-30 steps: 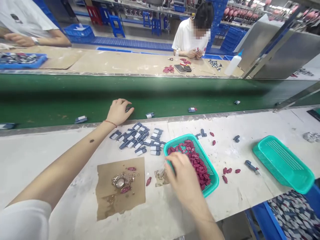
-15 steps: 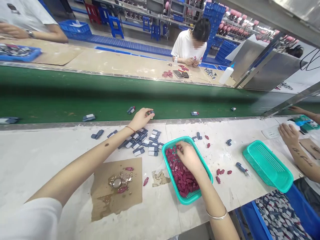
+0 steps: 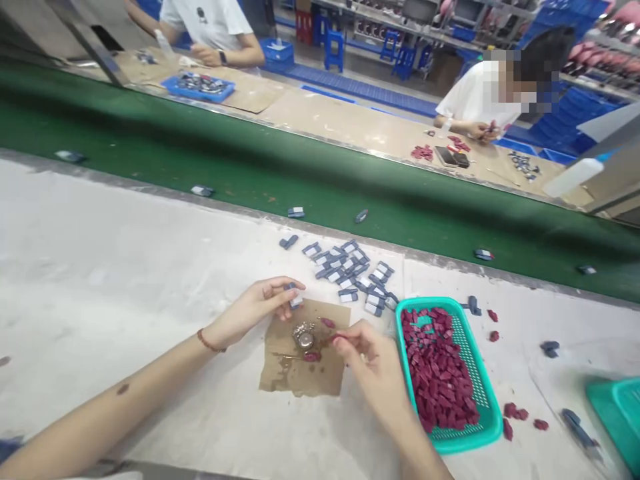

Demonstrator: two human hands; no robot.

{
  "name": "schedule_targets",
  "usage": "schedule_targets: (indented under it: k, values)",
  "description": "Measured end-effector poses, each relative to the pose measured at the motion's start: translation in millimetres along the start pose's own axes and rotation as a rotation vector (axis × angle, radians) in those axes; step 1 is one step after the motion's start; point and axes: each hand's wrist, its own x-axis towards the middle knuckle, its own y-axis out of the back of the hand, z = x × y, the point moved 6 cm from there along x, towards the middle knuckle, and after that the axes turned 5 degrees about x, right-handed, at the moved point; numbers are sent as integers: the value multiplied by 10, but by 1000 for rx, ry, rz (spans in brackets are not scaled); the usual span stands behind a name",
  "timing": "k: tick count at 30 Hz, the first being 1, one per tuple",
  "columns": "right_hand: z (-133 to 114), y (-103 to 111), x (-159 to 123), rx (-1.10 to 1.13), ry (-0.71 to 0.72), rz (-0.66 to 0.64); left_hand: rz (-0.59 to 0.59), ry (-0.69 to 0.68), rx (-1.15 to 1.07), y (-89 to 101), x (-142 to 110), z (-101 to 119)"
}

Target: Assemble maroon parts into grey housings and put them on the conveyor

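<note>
My left hand [image 3: 263,305] is closed, pinching a small blue-grey and white plastic part [image 3: 295,298] above the cardboard's upper edge. My right hand [image 3: 374,357] pinches a small dark red piece [image 3: 339,337], partly hidden by the fingertips, over the right side of the brown cardboard sheet [image 3: 280,372]. Between the hands, a round shiny metal item [image 3: 305,340] sits in a wet-looking patch on that sheet. Two red pieces lie beside it, one above [image 3: 327,323] and one below [image 3: 313,357]. Just right of my right hand stands a green basket [image 3: 493,437] full of red pieces.
Beyond the cardboard is a pile of blue-grey parts [image 3: 345,263]. A green conveyor belt [image 3: 240,173] carries spaced-out parts. Loose red pieces [image 3: 515,411] and another green basket [image 3: 617,407] are at right. Two people [image 3: 493,93] work across the belt.
My left hand has come back from the belt with the blue-grey part. My right hand has left the basket with a red piece and moved over the cardboard. The view has swung left.
</note>
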Motion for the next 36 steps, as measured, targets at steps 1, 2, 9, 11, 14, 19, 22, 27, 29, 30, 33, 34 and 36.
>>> schedule_targets:
  k: [1, 2, 9, 11, 14, 19, 22, 27, 29, 30, 33, 34, 36]
  values:
    - [28, -125, 8, -77, 29, -35, 13, 7, -20, 42, -52, -54]
    - [65, -233, 19, -153, 58, -68, 17, 16, -45, 71, -98, -106]
    - [265, -576, 99, -602, 347, -196, 71, 65, -174, 114, -222, -420]
    - [286, -595, 104, -685, 361, -203, 104, 40, -234, 99, -218, -444]
    - [290, -622, 97, -732, 361, -231, 120, -5, -320, 70, -214, -433]
    - [289, -651, 99, -796, 387, -212, 139, -10, -385, 56, -221, -453]
    - [307, -693, 95, -811, 400, -228, 157, -37, -347, 56, -214, -458]
    - [300, -639, 115, -693, 353, -215, 153, -29, -341, 46, -197, -487]
    - [311, -549, 145, -528, 252, -193, 145, -24, -368, 51, -199, -496]
    - [323, -498, 161, -435, 191, -171, 142, -23, -381, 57, -202, -497]
    - [368, -376, 193, -237, 42, -94, 132, -22, -398, 73, -207, -488]
    - [377, -358, 200, -206, 19, -80, 129, -25, -399, 77, -208, -480]
    - [387, -351, 211, -175, 3, -73, 118, -31, -396, 74, -208, -466]
